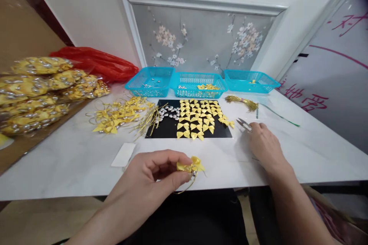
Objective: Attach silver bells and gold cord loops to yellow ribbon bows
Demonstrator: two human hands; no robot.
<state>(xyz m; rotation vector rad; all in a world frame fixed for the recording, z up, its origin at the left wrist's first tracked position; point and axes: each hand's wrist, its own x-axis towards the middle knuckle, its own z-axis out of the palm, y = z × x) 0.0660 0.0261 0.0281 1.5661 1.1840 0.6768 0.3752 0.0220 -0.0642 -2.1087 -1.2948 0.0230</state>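
1. the left hand [161, 172] was over the near edge of the table [86, 183], its thumb and forefinger nearly closed in a pinch on a yellow bow [197, 163]. the grip took one side, which seemed to leave the other loop, the silver bead [194, 173] below and the thin looped cord [187, 189] free of the fingertips.

2. the right hand [264, 145] rested on the tabletop, its fingers curled low over the handle end of the small snips [243, 124]. the blades stood a little apart and pointed away from the palm, as suited a hold from behind; the fingers hid the handles, so it could not be told whether they gripped or merely touched them.

3. between and beyond the hands, bows [196, 126] lay in columns on a black mat [166, 132], likely spaced so that each could be lifted singly. silver beads [174, 116] sat beside them, perhaps because they showed well against the dark surface.

4. gold strands [152, 121] crossed the mat's left edge, probably left loose for easy picking. farther left was a heap of yellow bow pieces [112, 122].

5. a gold bundle [244, 102] lay beyond the snips, tied near its middle, presumably to keep it together.

6. three blue baskets, left [151, 90], middle [198, 92] and right [250, 86], stood along the back, their walls seemingly keeping small pieces from scattering.
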